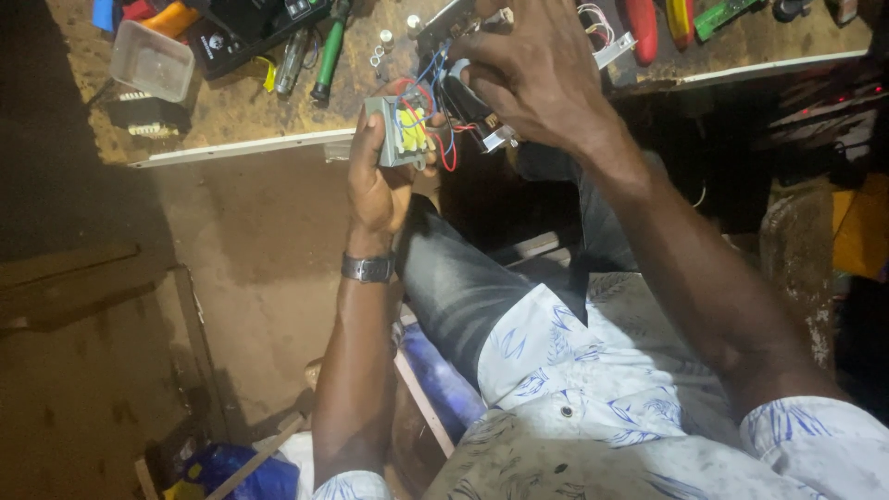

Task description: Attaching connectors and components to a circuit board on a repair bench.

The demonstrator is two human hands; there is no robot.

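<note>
Two hands raised together just off the near edge of the workbench [231,148], above the lap. Left hand [375,181] wrapped around a small transformer [400,131], thumb on one side of the grey metal frame and fingers behind it, gripped firmly and turned so the yellow-taped winding and the wire ends face up toward the camera, probably to keep the leads in plain view. Right hand [532,79] curled over a dark, blocky part [468,106] just beside the transformer, fingers bent tight around it, with a small white connector [497,139] poking out below; hard to tell what that dark part is, since the palm hides most of it. Both pieces held close, touching or nearly so, joined by thin red and blue wires [435,111] that loop between them, which likely explains the tight spacing. Transformer compact and box-shaped, dull grey laminated frame, bright yellow tape across the middle, red wire curling off its lower side. Wristwatch [368,268] on the left wrist. Farther back on the bench, well apart from the hands: a green-handled screwdriver [326,56], a clear plastic tub [151,60], a black meter case [250,28], and a second transformer [143,116] near the edge.
</note>
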